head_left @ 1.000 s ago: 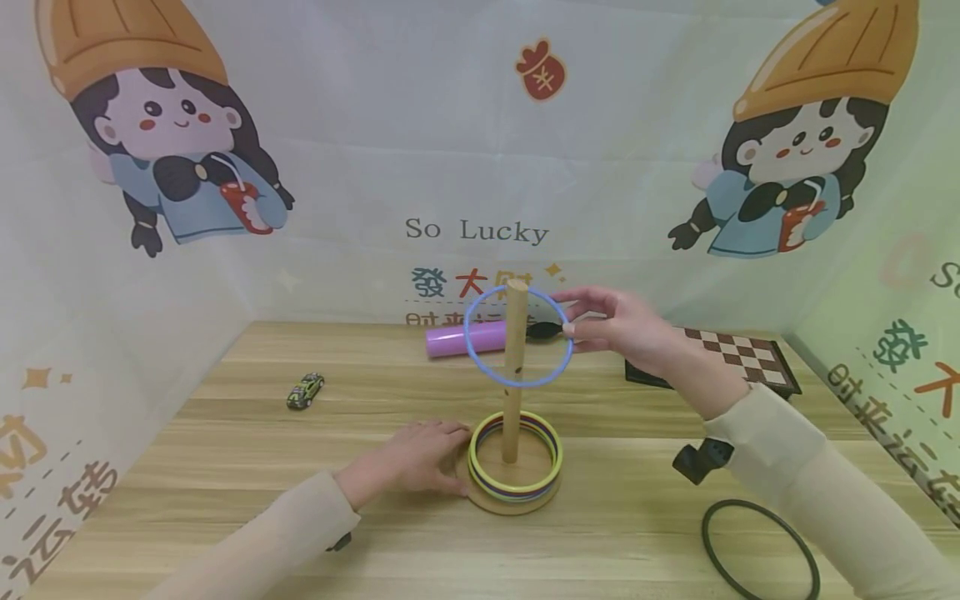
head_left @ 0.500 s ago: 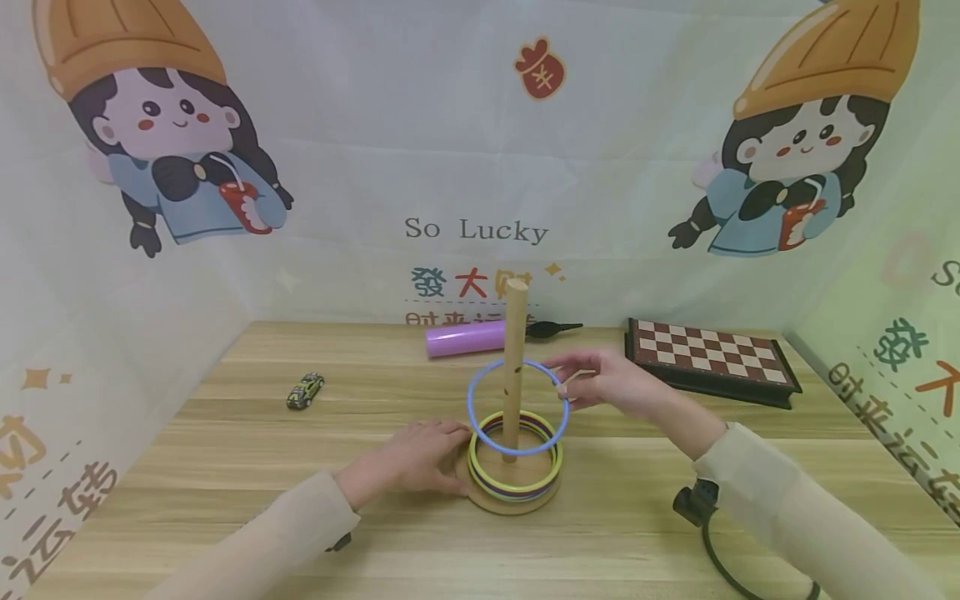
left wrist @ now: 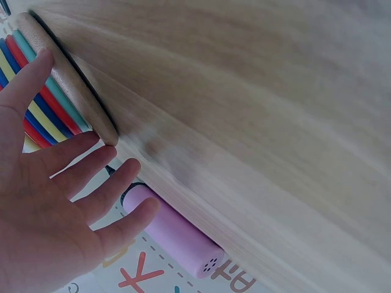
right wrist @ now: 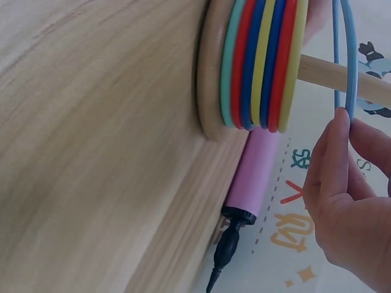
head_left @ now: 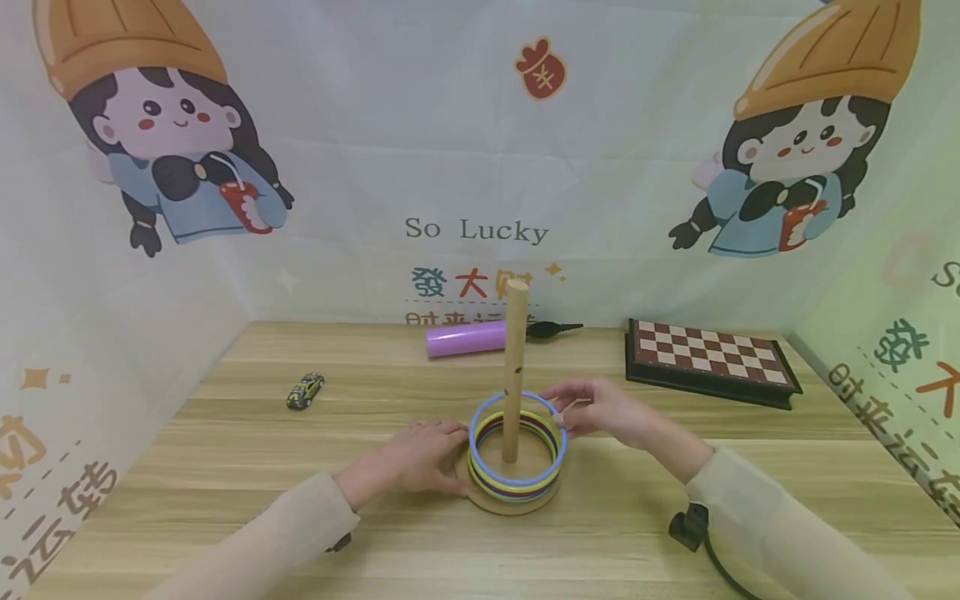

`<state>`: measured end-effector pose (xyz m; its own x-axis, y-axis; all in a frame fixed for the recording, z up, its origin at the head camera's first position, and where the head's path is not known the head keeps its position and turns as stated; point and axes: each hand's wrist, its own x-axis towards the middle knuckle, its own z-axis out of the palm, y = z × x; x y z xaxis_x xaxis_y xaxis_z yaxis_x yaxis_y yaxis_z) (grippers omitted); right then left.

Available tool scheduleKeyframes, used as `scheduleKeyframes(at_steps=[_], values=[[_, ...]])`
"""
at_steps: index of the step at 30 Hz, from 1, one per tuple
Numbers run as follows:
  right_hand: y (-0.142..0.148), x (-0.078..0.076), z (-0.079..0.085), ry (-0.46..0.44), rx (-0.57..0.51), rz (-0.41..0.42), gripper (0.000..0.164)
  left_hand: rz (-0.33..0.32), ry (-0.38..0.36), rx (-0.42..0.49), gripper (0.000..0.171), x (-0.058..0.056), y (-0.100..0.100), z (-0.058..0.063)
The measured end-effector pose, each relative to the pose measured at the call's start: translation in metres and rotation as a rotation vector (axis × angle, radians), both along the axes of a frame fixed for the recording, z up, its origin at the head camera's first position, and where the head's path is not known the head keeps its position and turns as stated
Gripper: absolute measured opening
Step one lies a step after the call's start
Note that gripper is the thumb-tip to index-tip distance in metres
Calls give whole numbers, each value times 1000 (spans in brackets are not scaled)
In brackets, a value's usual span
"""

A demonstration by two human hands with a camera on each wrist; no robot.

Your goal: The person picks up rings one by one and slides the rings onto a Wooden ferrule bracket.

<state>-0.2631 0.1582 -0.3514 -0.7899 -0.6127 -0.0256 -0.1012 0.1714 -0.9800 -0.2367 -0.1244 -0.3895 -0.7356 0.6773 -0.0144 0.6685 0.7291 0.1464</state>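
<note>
A wooden post (head_left: 514,350) rises from a round wooden base (head_left: 512,507) in the head view. Around its foot lies a stack of coloured rings (right wrist: 261,67): teal, red, blue and yellow. My right hand (head_left: 600,412) pinches a light blue ring (head_left: 517,482) between thumb and fingers at its right side. The post passes through this ring, and the right wrist view has a gap between it and the yellow top ring (right wrist: 293,67). My left hand (head_left: 412,454) rests at the base's left side, fingers fairly straight, the thumb (left wrist: 41,67) at the base's edge.
A purple hand pump (head_left: 463,338) with a black nozzle lies behind the post. To the back right is a folding chessboard (head_left: 712,358), and a small toy car (head_left: 306,391) stands on the left. A black ring (head_left: 724,570) is partly under the right sleeve.
My right hand has lowered the light blue ring along the post, from near its top down to just over the stack. The left hand has stayed at the base.
</note>
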Motion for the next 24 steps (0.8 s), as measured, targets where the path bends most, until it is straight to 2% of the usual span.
scheduleKeyframes(at_steps=[12, 24], values=[[-2, 5, -9, -14, 26, -34, 40, -2, 11, -10, 74, 0, 0, 1], [-5, 5, -18, 10, 60, -125, 32, 3, -3, -13, 74, 2, 1, 3]])
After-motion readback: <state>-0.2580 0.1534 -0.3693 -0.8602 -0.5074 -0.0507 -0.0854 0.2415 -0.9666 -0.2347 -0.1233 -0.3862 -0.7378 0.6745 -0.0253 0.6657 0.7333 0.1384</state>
